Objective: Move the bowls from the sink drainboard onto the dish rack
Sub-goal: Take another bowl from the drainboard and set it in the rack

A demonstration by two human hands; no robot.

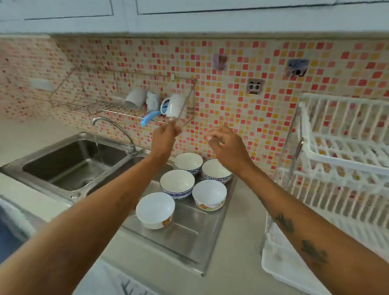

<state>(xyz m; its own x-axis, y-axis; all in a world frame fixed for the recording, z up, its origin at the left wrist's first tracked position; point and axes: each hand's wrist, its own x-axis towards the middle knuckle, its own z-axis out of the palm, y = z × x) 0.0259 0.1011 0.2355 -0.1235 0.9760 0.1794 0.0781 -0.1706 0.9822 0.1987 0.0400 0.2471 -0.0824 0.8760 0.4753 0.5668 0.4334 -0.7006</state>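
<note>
Several white bowls stand upright on the steel drainboard: a plain front-left bowl, a front-right bowl with an orange print, and three blue-rimmed bowls behind. The white plastic dish rack stands at the right, with nothing on its tiers. My left hand and my right hand hover above the rear bowls, fingers loosely curled, holding nothing. Both are blurred.
A steel sink lies at the left with water running from its tap. A wire wall rack holds mugs and a blue-handled tool. A wall socket is on the mosaic tiles. A white tray sits under the dish rack.
</note>
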